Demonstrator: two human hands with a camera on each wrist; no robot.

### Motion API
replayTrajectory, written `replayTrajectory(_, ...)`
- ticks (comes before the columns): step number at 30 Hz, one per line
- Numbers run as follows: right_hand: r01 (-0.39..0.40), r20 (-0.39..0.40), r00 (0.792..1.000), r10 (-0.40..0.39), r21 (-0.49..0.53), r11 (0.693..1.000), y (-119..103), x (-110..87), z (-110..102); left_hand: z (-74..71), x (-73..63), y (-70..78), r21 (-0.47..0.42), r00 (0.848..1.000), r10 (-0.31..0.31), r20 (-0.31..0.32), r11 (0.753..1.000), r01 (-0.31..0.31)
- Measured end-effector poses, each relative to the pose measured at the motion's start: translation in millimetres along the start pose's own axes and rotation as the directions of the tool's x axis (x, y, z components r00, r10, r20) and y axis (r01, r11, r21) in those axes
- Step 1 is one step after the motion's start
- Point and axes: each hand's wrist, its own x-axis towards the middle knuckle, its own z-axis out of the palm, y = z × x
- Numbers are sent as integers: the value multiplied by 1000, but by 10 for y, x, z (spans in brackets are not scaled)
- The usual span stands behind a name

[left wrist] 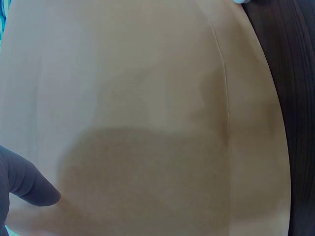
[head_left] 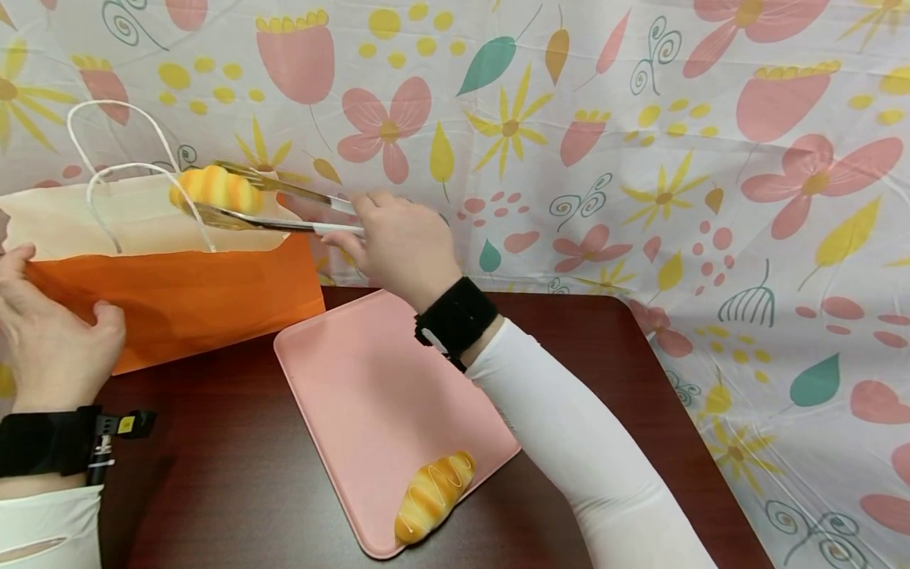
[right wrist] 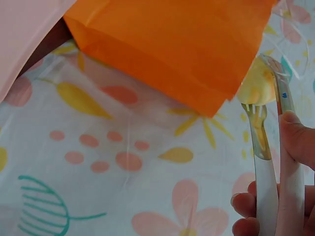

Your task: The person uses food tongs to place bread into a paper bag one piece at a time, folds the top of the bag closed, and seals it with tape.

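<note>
My right hand [head_left: 408, 245] grips a pair of food tongs [head_left: 284, 225] with white handles and metal ends. Between the tong ends a yellow bread roll [head_left: 216, 190] is pinched, above the mouth of an orange paper bag [head_left: 206, 296]. In the right wrist view the roll [right wrist: 257, 86] appears beside the bag's rim, with the tongs [right wrist: 266, 172] in my fingers. At the bag's left side my left hand [head_left: 53, 340] holds its edge, thumb against the front. The left wrist view shows that thumb [left wrist: 32, 182] on the paper; the other fingers are mostly hidden there.
A pink tray [head_left: 384, 395] lies on the dark wooden table [head_left: 213, 474], right of the bag. A second bread [head_left: 435, 496], drizzled with icing, rests at the tray's near edge. White looped handles [head_left: 131, 170] rise from the bag. A flowered cloth [head_left: 540, 158] hangs behind.
</note>
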Motion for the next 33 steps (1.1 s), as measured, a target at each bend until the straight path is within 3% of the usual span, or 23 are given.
replayTrajectory(9,91,20,996,-90,-146,985,-284,116,112,21,23,-27,-1,1000,2,3,1000,-2)
replayTrajectory(25,93,140,987,-74,-134,987,-549,335,30,28,40,-95,-9,999,51,-11,999,-51)
replayTrajectory(33,182,128,980,-154,-251,951,-654,420,26,32,46,-109,-12,1000,29,-12,999,-29)
